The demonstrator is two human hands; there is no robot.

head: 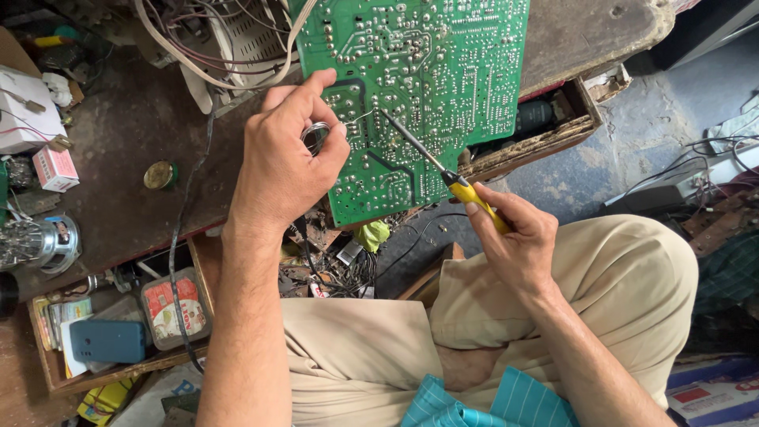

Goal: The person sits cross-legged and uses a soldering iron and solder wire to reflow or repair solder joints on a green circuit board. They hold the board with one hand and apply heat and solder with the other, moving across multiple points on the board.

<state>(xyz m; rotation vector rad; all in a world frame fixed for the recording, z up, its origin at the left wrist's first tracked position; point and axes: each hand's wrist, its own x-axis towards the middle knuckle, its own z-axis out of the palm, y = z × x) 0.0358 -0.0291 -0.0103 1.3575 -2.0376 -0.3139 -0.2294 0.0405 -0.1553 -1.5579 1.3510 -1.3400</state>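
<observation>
Workbench (pixel 134 134) | circuit board (pixel 427 71) top cut off | solder coil (pixel 315 136) half-hidden

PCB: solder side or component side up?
Solder side up. The green circuit board shows silver pads and traces, no components on the visible face. The soldering iron in the right hand points at it.

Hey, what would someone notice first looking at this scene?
The big green circuit board at top centre, solder side up. The right hand holds a yellow-handled soldering iron with its tip on the board, while the left hand pinches a coil of solder wire at the board's left edge.
</observation>
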